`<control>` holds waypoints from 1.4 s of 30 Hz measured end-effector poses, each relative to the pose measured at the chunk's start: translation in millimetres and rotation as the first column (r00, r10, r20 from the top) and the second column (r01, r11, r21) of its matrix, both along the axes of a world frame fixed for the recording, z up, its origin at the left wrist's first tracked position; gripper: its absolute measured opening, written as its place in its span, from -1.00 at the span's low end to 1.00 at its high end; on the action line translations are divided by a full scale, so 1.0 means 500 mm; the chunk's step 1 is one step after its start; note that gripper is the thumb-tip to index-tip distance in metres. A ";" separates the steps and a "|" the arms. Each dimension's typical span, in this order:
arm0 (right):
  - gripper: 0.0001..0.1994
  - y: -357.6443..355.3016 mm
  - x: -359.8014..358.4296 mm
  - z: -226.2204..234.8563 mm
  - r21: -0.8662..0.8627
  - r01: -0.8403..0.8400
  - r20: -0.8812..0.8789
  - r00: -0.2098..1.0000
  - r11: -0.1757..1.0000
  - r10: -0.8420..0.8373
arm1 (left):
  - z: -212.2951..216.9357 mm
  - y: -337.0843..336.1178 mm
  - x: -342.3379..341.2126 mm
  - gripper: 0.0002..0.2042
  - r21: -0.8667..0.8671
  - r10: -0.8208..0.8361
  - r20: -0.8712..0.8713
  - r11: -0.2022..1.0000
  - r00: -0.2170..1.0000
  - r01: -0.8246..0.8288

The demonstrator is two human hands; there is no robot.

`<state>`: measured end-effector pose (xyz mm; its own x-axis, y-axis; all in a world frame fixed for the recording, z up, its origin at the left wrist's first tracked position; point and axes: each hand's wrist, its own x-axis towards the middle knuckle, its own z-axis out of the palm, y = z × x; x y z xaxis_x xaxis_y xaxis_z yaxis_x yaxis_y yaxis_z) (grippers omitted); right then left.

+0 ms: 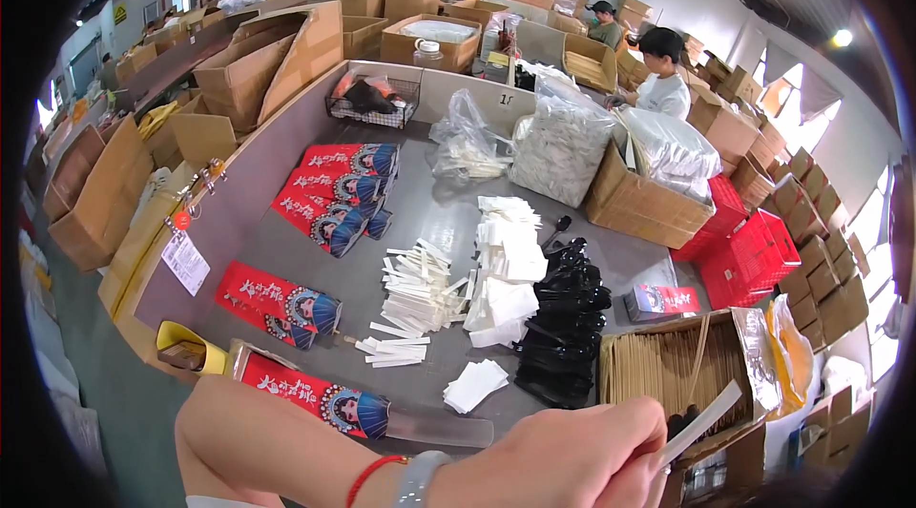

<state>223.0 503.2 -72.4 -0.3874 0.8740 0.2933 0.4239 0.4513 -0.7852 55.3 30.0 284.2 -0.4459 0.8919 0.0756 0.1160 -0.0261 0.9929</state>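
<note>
My left forearm reaches in from the lower left, with a red cord and a pale band at the wrist. My left hand (582,451) is closed around a narrow whitish strip (704,422), which sticks out past its fingers beside an open carton of thin wooden sticks (668,370). Dark tips show just behind the fingers, too hidden to name. My right hand does not show. Under my forearm lies a red printed packet (310,395) with a blue fan-shaped end, a translucent strip (439,428) extending from it. Black plastic-wrapped items (563,336) lie piled nearby.
Stacked white napkins (506,250), small white paper strips (420,289) and more red packets (334,186) cover the grey table. Behind stand a wire basket (372,100), clear bags (563,141) and a carton (639,198); red crates (749,260) are at right. People work beyond.
</note>
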 end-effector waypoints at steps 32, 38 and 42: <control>-0.74 -0.415 -0.186 0.066 0.052 -0.559 0.478 0.742 0.828 0.471 | -0.607 -0.018 -0.144 -0.88 -0.427 0.116 -0.726 0.697 0.677 -0.576; -0.78 -0.435 -0.188 0.084 -0.028 -0.472 0.474 0.769 0.881 0.428 | -0.611 -0.012 -0.104 -0.55 -0.324 0.308 -0.721 0.643 0.621 -0.694; -0.80 -0.426 -0.174 0.081 -0.026 -0.487 0.405 0.793 0.873 0.455 | -0.628 -0.015 -0.103 -0.57 -0.409 0.271 -0.689 0.620 0.672 -0.669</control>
